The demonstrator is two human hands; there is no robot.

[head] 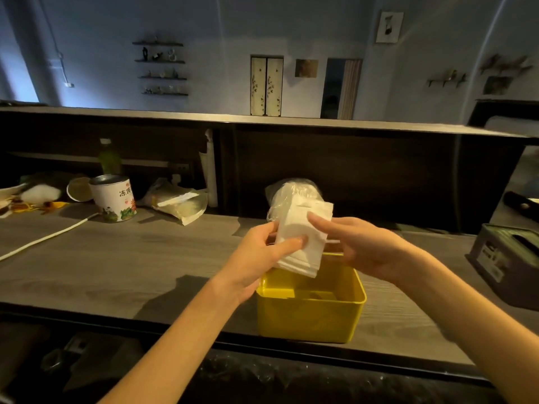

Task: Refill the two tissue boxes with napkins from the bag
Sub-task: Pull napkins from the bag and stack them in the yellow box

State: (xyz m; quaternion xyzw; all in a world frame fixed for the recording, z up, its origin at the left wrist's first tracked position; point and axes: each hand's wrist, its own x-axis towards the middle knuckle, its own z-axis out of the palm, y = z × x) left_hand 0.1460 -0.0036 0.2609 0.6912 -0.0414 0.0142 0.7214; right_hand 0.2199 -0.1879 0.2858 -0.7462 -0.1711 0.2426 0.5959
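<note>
1. We held a stack of napkins up in the air, right over the open yellow box near the front edge of the desk.
2. Our left hand pinched the stack with curled fingers and thumb. Our right hand pinched its other side.
3. The thin napkins could have slid apart and dropped if we held them too loosely.
4. The stack looked a bit tilted, so we thought it might catch on the box rim and crumple.
5. The clear bag stood just behind the stack. One bump could have knocked it over.
6. The dark box sat well apart on the right, not yet filled.
</note>
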